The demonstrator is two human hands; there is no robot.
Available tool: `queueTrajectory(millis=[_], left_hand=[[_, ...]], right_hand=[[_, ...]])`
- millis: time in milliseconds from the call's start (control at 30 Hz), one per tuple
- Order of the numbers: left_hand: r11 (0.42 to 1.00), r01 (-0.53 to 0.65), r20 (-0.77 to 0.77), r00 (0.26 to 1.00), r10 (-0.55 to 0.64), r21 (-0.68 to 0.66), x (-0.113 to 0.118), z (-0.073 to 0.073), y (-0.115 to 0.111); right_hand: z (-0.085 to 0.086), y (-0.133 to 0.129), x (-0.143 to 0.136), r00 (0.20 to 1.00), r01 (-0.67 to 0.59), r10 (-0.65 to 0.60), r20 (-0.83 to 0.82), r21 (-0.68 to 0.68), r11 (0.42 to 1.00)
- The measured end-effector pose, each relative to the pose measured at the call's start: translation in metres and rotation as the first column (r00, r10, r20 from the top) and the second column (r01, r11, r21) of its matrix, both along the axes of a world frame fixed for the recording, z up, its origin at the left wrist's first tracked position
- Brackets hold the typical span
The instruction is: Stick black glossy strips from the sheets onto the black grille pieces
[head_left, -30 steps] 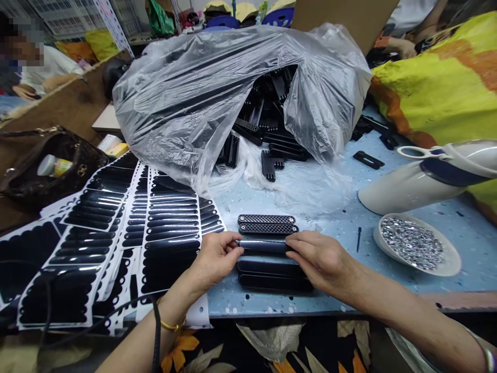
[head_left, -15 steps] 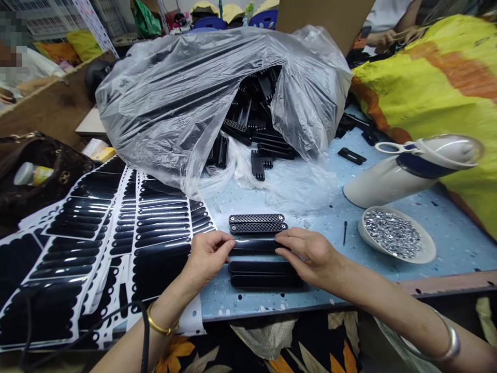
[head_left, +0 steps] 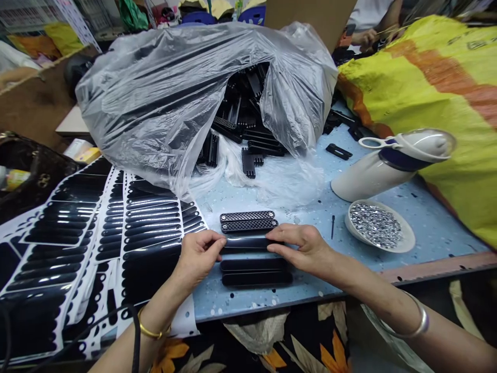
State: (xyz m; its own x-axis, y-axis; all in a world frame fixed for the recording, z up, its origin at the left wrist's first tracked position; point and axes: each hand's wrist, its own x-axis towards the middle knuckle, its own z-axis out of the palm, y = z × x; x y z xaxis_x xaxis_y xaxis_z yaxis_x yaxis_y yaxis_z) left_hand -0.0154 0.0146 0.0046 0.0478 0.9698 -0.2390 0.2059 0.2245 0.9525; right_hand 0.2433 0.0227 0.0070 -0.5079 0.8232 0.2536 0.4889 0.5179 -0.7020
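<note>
Between my two hands lies a glossy black strip (head_left: 246,244), held level over the table. My left hand (head_left: 200,254) pinches its left end. At its right end, the thumb and fingers of my right hand (head_left: 301,246) grip it. Just beyond it sit two black pieces with a textured lattice face (head_left: 248,221), side by side. Nearer to me are two smooth black bars (head_left: 256,272), parallel to the strip. Sheets of black peel-off strips (head_left: 151,223) spread out left of my left hand.
A clear plastic bag (head_left: 155,98) of black plastic parts fills the back. To the right stand a bowl of small shiny metal pieces (head_left: 376,225) and a tilted white container (head_left: 373,176). A yellow sack (head_left: 458,103) borders the right. A co-worker's hand (head_left: 365,39) shows behind.
The whole view has shifted, so things appear further left. Both hands keep their hold on the black strip; the fingers of my right hand sit slightly differently along its end.
</note>
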Motion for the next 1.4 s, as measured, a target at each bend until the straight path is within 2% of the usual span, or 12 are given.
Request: queueTrajectory(millis=[567,667,767,867,933,1033,1133,1233,1333,1400], left_hand=[[1.000,0.003,-0.013,1.000,-0.003,-0.009,-0.002,0.000,0.000],[1.000,0.002,-0.017,1.000,-0.003,-0.008,-0.001,0.000,0.000],[1.000,0.009,-0.020,1.000,-0.009,-0.007,-0.001,0.001,0.000],[1.000,0.018,-0.018,1.000,-0.018,-0.017,-0.002,0.001,0.001],[0.999,0.018,-0.019,1.000,-0.019,-0.029,-0.002,0.001,0.001],[0.999,0.029,-0.026,0.999,-0.030,-0.026,0.001,-0.001,0.002],[0.998,0.032,-0.083,0.996,-0.028,0.050,0.004,-0.005,0.003],[0.986,0.035,-0.181,0.983,-0.005,0.161,0.006,-0.010,0.003],[0.981,0.053,-0.227,0.974,-0.008,0.189,0.006,-0.014,0.004],[0.979,0.063,-0.240,0.971,-0.015,0.195,0.005,-0.016,0.005]], right_hand=[[-0.009,-0.006,0.002,0.998,0.058,-0.059,-0.001,0.106,0.993],[-0.007,-0.009,0.007,0.994,0.108,-0.105,-0.031,0.130,0.986],[0.000,-0.018,0.016,0.971,0.238,-0.236,-0.035,0.163,0.957],[0.000,-0.027,0.020,0.923,0.379,-0.385,0.002,0.174,0.909],[-0.007,-0.030,0.016,0.904,0.420,-0.427,0.027,0.131,0.898],[-0.020,-0.028,0.000,0.868,0.482,-0.487,0.097,0.072,0.873],[-0.025,-0.021,-0.018,0.804,0.530,-0.537,0.253,0.103,0.842],[-0.022,-0.013,-0.025,0.770,0.540,-0.520,0.368,0.055,0.840],[-0.020,-0.007,-0.023,0.802,0.501,-0.450,0.393,-0.032,0.865],[-0.022,-0.004,-0.020,0.807,0.484,-0.433,0.402,-0.030,0.874]])
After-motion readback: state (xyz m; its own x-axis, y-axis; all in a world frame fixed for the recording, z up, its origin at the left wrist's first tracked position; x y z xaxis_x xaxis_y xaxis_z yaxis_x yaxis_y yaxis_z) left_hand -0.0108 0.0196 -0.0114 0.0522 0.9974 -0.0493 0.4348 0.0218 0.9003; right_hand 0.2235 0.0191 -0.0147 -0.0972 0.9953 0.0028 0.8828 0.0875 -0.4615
